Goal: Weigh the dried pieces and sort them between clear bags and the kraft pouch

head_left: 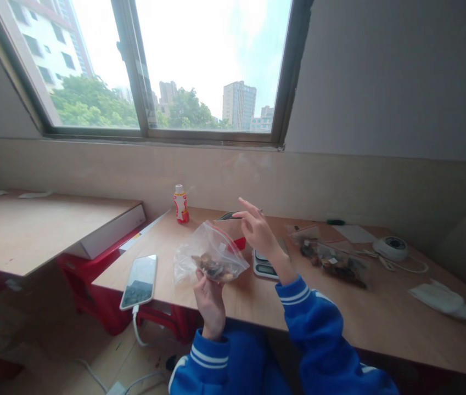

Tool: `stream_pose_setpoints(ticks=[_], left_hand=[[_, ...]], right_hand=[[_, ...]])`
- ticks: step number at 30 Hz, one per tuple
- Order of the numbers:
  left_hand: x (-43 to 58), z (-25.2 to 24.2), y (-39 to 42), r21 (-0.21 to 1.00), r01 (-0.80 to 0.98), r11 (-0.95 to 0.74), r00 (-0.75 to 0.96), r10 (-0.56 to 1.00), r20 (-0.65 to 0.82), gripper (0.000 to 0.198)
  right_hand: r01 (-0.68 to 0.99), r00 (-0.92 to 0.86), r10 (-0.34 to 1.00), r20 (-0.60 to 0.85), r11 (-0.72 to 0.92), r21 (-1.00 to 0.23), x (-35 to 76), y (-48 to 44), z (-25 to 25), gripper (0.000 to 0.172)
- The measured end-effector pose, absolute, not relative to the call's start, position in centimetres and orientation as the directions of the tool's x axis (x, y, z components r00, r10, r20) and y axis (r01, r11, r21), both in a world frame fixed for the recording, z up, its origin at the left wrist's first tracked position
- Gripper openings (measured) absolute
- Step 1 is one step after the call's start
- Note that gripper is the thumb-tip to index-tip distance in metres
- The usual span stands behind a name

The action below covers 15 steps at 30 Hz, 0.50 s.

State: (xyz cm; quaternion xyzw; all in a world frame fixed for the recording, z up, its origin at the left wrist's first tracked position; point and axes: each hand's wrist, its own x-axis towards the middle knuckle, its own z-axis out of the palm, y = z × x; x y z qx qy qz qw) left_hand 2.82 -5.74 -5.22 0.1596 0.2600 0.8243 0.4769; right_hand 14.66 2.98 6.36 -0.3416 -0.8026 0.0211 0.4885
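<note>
My left hand (210, 303) grips the bottom of a clear zip bag (220, 247) with a red seal strip, held up over the table's front part. Brown and dark pieces lie in the bag's lower part. Raised to the right of the bag, my right hand (257, 227) has its fingers stretched out and holds nothing. Below and behind it is a white scale (264, 269), partly hidden by my wrist. A box with a red part (240, 243) stands behind the bag.
A phone (140, 280) with a white cable lies at the table's left edge. A red-and-white bottle (180, 204) stands at the back. Filled zip bags (342, 266), a white round device (390, 248) and a white crumpled wrapper (442, 299) are on the right.
</note>
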Motion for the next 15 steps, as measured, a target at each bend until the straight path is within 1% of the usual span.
stream_pose_setpoints(ticks=[2,4,5,7,9,10,13,15], left_hand=[[3.2,-4.9,-5.8,0.583,-0.725,-0.366,-0.451,0.892,0.0,0.03],[3.6,-4.5,-5.8,0.597,-0.737,-0.316,-0.391,0.92,0.004,0.041],[3.8,-4.2,-5.9,0.61,-0.733,-0.302,-0.37,0.929,0.016,0.046],[4.2,-3.7,-5.9,0.639,-0.71,-0.294,-0.33,0.942,0.067,0.051],[4.5,-3.4,-6.0,0.666,-0.69,-0.283,-0.271,0.954,0.124,0.052],[4.7,-3.3,-6.1,0.678,-0.68,-0.279,-0.251,0.958,0.142,0.051],[4.9,-3.4,-6.3,0.713,-0.641,-0.284,-0.243,0.956,0.162,0.048],[4.8,-3.6,-6.4,0.751,-0.599,-0.278,-0.242,0.957,0.161,0.047]], right_hand=[[0.48,-0.222,0.567,0.794,0.772,-0.417,15.0,1.5,6.9,0.033],[0.423,-0.169,0.598,0.784,0.762,-0.49,15.6,-0.1,7.5,0.029],[0.388,-0.181,0.632,0.754,0.75,-0.536,15.9,-0.8,7.7,0.027],[0.321,-0.296,0.711,0.638,0.703,-0.634,16.5,-1.8,7.9,0.024],[0.288,-0.44,0.734,0.517,0.661,-0.693,17.0,-2.2,7.7,0.023],[0.284,-0.478,0.731,0.487,0.653,-0.702,17.1,-2.2,7.5,0.022],[0.259,-0.523,0.716,0.463,0.651,-0.713,17.3,-2.0,7.0,0.02],[0.228,-0.578,0.703,0.414,0.626,-0.745,17.2,-1.7,6.6,0.026]])
